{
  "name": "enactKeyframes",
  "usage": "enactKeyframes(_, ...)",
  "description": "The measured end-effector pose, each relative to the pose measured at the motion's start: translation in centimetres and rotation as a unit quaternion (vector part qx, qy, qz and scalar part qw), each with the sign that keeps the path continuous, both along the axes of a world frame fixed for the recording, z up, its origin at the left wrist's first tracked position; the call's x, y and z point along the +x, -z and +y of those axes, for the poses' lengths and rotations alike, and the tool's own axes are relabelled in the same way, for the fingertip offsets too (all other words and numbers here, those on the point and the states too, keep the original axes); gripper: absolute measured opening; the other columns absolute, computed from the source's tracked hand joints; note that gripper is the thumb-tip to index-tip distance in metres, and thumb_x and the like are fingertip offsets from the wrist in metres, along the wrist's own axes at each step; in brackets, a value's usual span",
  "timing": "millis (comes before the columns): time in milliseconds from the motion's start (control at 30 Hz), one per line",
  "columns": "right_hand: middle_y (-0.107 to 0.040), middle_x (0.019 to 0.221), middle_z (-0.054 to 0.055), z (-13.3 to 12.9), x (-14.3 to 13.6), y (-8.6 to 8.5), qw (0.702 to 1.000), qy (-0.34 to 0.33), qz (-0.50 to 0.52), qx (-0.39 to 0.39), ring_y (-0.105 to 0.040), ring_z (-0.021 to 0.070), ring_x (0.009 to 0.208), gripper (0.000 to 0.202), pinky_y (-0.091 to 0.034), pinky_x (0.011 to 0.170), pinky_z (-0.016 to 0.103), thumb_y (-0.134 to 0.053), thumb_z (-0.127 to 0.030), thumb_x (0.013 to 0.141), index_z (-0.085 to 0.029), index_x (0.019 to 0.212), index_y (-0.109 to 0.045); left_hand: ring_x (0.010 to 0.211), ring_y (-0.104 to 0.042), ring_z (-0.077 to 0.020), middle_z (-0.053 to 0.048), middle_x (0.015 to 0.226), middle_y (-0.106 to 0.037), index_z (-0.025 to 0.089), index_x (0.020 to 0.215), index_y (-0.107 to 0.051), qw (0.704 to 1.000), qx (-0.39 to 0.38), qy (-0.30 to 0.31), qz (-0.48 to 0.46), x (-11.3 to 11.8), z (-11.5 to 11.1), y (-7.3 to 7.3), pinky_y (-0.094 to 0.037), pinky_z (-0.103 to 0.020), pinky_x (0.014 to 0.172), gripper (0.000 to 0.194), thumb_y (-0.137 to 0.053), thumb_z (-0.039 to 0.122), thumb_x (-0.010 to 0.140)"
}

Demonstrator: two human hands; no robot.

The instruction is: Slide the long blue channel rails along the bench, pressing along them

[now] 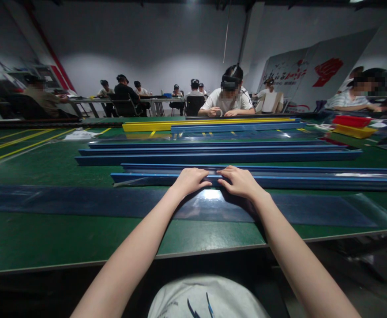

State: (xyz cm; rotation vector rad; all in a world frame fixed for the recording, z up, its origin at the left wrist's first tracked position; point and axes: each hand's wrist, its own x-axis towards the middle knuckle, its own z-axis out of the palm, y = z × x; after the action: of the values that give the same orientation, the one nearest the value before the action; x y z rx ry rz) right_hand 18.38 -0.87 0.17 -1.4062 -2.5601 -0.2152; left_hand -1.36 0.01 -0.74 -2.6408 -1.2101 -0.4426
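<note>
A long blue U-shaped channel (153, 178) lies across the green table in front of me. My left hand (192, 180) is on its near wall, with the fingers over the top edge and the thumb on the side toward me. Just to the right, my right hand (238, 180) grips the same wall in the same way, a short gap between the two thumbs. Nearer to me, under my wrists, a flat clear bluish plastic strip (90, 201) lies along the table.
Beyond the channel lie more blue channels (213, 157) and a yellow channel (153, 126). Red (351, 121) and yellow trays (354, 130) stand at the right. A co-worker (228, 95) sits across the green table (80, 243), whose front edge runs close to my body.
</note>
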Motion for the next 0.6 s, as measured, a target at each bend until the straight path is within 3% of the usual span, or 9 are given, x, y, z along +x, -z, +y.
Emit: enactKeyframes(600, -0.060, 0.113, 0.006, 0.24, -0.22, 0.07, 1.000, -0.017, -0.005, -0.010, -0.048, 0.0185, 0.106, 0.038, -0.040, 0.081, 0.028, -0.036, -0.035, 0.086, -0.017, 0.112, -0.057, 0.092, -0.060, -0.0184, -0.003, 0.101, -0.065, 0.022, 0.104, -0.058, 1.000, 0.010, -0.009, 0.017, -0.02, 0.18, 0.23, -0.044, -0.025, 0.073, 0.036, -0.045, 0.048, 0.082)
